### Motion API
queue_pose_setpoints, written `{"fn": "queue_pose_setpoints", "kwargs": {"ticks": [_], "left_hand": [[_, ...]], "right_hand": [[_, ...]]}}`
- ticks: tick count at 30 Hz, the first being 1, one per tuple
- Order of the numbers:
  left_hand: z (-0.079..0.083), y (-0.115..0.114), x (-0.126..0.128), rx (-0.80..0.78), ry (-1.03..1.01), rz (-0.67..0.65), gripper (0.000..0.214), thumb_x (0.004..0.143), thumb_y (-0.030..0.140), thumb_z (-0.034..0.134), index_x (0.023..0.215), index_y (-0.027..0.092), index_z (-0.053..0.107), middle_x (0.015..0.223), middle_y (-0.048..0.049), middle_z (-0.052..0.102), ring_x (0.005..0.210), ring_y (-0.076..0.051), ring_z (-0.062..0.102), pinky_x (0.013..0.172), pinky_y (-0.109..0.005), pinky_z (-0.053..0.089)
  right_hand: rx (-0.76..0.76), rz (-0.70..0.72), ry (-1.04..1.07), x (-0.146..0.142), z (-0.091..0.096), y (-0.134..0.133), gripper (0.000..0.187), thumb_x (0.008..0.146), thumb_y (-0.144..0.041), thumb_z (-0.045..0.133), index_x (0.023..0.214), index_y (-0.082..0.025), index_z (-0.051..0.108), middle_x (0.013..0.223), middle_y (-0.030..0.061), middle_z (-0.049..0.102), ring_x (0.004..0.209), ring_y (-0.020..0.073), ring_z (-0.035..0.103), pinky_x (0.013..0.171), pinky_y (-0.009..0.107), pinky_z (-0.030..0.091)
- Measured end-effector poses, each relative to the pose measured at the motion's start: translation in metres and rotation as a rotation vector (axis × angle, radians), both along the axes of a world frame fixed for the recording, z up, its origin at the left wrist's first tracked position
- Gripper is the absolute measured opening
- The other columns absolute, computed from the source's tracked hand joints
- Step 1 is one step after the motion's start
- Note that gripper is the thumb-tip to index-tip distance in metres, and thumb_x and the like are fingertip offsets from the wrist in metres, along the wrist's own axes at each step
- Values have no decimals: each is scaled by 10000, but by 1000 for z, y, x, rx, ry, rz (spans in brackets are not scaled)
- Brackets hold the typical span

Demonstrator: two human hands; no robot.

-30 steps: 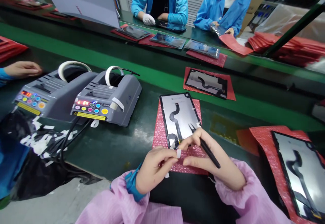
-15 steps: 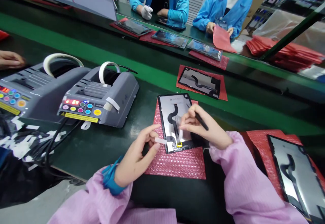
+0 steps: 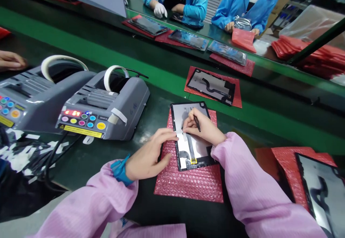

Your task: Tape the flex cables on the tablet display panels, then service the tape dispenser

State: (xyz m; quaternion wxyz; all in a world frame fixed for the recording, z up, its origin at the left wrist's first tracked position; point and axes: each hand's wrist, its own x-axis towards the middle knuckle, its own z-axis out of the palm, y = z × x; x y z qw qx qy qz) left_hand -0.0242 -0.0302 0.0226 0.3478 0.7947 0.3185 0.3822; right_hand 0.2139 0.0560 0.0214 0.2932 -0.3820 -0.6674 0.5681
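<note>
A tablet screen panel (image 3: 201, 142), silvery with a black border and a dark ribbon cable, lies face down on red bubble wrap (image 3: 188, 186). My right hand (image 3: 199, 124) is closed over its upper middle around a black pen-like tool (image 3: 197, 124), its exact kind unclear. Below those fingertips, a white tape strip (image 3: 181, 135) lies against the panel by the cable. My left hand (image 3: 151, 155) stretches its fingers to the panel's left edge, fingertips close to the strip, thumb apart. A yellow-framed connector (image 3: 193, 161) shows at the cable's lower end.
Two grey tape dispensers (image 3: 105, 105) stand on the left, with loose white tape pieces (image 3: 18, 155) beside them. Another panel (image 3: 211, 86) lies behind on red wrap, and one more (image 3: 323, 195) at right. Across the bench sit co-workers in blue jackets (image 3: 196, 0).
Both hands have moved up the panel. The white strip my left fingers pinched is now at the panel beside the cable, and those fingers have straightened. The view has shifted slightly.
</note>
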Motion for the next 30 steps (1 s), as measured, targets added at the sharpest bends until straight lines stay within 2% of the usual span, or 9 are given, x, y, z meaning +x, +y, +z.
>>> {"fn": "queue_pose_setpoints", "kwargs": {"ticks": [5, 9, 12, 16, 19, 21, 24, 27, 30], "left_hand": [[-7, 11, 12, 49, 145, -61, 713, 853, 0, 506, 1501, 275, 391, 1405, -111, 493, 1294, -251, 541, 1152, -493, 458], [-9, 14, 22, 168, 280, -126, 628, 920, 99, 530, 1509, 269, 394, 1448, -126, 493, 1347, -284, 503, 1177, -535, 418], [-9, 12, 25, 207, 344, -160, 571, 951, 142, 523, 1497, 274, 424, 1453, -125, 511, 1344, -292, 513, 1179, -545, 412], [-13, -5, 15, 141, 283, -78, 650, 927, 132, 552, 1533, 267, 356, 1471, -144, 496, 1356, -291, 512, 1160, -524, 443], [-10, -30, -4, 41, 89, 32, 667, 928, 81, 531, 1536, 270, 332, 1465, -151, 493, 1368, -273, 515, 1155, -480, 453], [-3, -53, -19, -44, -116, 111, 619, 964, 71, 496, 1518, 307, 350, 1402, -125, 549, 1303, -246, 586, 1118, -439, 488], [11, -86, -43, -140, -481, 264, 467, 1016, 124, 478, 1426, 348, 464, 1233, -59, 659, 1087, -199, 712, 966, -366, 578], [23, -103, -68, -95, -838, 549, 293, 975, 209, 597, 1250, 310, 592, 1013, -9, 708, 872, -160, 734, 776, -285, 600], [30, -106, -91, -161, -1062, 862, 395, 823, 252, 760, 1163, 282, 562, 985, -10, 708, 854, -162, 728, 719, -253, 569]], "right_hand": [[18, -7, -15, 2, -2, -1, 436, 803, -313, 739, 865, -264, 310, 855, -26, 688, 761, 139, 659, 755, 310, 499], [0, -34, -20, -2, -6, -2, 465, 758, -304, 758, 868, -266, 307, 850, -33, 680, 743, 142, 661, 738, 306, 500], [59, -156, -39, -11, -14, 2, 521, 714, -394, 802, 870, -267, 322, 843, -36, 654, 733, 154, 655, 736, 318, 508], [210, -373, -138, -19, -15, 9, 490, 748, -489, 761, 872, -268, 342, 860, -13, 663, 725, 169, 637, 746, 338, 510], [268, -382, -155, -12, 1, -1, 368, 880, -483, 627, 842, -269, 329, 918, 27, 722, 811, 194, 681, 776, 344, 509], [319, -306, -232, -6, 15, -20, 313, 942, -450, 567, 821, -263, 347, 991, 50, 751, 894, 213, 708, 814, 357, 505], [470, -121, -386, -11, 37, -55, 241, 994, -380, 546, 826, -256, 427, 1055, 63, 753, 1038, 234, 711, 842, 353, 513], [733, 62, -437, -47, 51, -83, 160, 1002, -306, 569, 867, -247, 507, 1047, 69, 751, 1014, 234, 706, 792, 339, 528], [1053, 170, -467, -103, 59, -103, 94, 982, -229, 596, 892, -228, 567, 1258, 99, 720, 972, 229, 686, 745, 343, 526]]}}
